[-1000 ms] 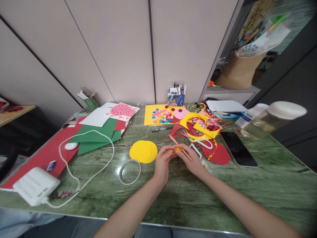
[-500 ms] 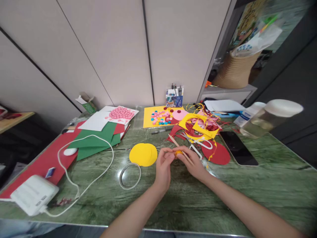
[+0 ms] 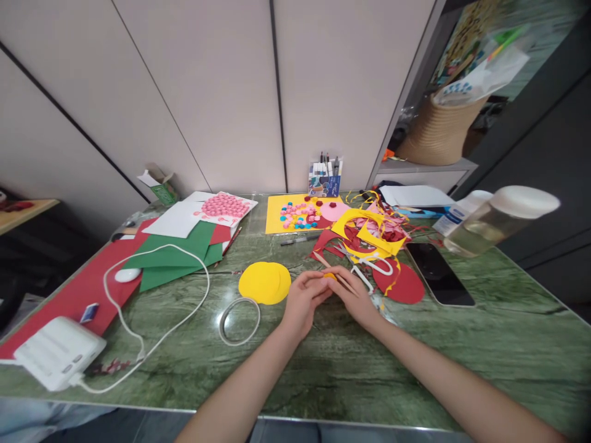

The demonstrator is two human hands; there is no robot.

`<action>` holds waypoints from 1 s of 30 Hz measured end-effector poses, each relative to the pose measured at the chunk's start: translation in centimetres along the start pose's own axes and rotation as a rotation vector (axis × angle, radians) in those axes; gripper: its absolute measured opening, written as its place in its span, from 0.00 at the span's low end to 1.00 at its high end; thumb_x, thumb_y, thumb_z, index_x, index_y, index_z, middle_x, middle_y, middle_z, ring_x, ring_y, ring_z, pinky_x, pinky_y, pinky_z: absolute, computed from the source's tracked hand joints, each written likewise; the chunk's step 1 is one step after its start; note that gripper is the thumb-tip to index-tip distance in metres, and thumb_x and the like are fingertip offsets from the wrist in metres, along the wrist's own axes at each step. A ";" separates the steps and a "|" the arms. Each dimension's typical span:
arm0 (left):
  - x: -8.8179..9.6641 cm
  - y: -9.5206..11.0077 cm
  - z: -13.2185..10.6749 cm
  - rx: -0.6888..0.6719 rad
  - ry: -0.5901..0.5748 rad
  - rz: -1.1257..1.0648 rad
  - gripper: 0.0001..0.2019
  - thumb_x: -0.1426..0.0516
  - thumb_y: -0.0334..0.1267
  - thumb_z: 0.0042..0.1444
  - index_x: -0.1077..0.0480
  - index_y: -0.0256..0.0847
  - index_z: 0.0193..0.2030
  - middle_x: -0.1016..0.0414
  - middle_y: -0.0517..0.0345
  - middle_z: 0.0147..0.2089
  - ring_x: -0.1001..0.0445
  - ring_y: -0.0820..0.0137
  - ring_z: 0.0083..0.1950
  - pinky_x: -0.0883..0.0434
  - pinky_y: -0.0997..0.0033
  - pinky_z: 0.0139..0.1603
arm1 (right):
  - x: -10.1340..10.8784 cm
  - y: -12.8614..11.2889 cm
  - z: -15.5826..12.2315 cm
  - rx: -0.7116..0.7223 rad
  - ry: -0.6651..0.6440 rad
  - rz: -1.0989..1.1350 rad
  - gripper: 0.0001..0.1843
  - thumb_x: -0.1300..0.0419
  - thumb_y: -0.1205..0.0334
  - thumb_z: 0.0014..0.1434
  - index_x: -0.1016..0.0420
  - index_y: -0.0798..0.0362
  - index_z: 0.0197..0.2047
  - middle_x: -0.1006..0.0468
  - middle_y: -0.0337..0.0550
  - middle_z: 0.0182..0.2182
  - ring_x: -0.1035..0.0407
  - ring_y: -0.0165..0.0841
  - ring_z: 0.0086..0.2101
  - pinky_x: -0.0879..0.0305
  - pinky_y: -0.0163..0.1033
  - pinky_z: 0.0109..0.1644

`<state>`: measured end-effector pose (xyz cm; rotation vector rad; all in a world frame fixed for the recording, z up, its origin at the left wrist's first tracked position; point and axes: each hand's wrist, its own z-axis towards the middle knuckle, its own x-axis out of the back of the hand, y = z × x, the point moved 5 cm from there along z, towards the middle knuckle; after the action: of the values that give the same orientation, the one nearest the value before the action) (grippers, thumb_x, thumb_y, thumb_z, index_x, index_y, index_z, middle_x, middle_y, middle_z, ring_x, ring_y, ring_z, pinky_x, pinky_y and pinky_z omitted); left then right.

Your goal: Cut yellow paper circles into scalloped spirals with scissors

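Both forearms cross the table's (image 3: 369, 369) front edge; the left hand (image 3: 301, 303) and right hand (image 3: 354, 298) meet, curled fingers pinching one small orange piece (image 3: 329, 276), mostly hidden. One wooden stick (image 3: 322, 259) touches the right fingers. Leftward: one tape roll (image 3: 222, 323), two overlapping yellow circles (image 3: 263, 283).

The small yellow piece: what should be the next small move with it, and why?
Perhaps press the yellow piece gently: fingers of the left hand and right hand meet at it, and the right hand seems to hold the stick too.
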<state>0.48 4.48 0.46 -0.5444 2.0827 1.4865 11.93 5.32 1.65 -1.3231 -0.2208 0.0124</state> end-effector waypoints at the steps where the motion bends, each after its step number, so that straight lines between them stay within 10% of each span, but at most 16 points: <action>1: 0.0 0.0 0.1 0.002 0.000 0.007 0.09 0.35 0.33 0.43 0.28 0.36 0.32 0.24 0.56 0.34 0.26 0.71 0.37 0.30 0.65 0.46 | 0.0 0.1 0.0 -0.005 0.003 0.001 0.08 0.45 0.59 0.61 0.29 0.51 0.41 0.25 0.42 0.38 0.30 0.36 0.41 0.35 0.39 0.47; 30: 0.5 0.9 -0.3 -0.285 0.059 0.250 0.04 0.43 0.33 0.50 0.31 0.40 0.34 0.30 0.61 0.35 0.33 0.72 0.38 0.37 0.74 0.41 | 0.3 -0.4 0.3 0.057 -0.078 -0.096 0.10 0.43 0.61 0.59 0.25 0.51 0.44 0.22 0.42 0.36 0.29 0.35 0.35 0.35 0.36 0.38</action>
<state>-0.43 4.48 0.88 -0.4476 2.0553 1.9516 12.15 5.53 2.13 -1.2555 -0.3482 -0.0109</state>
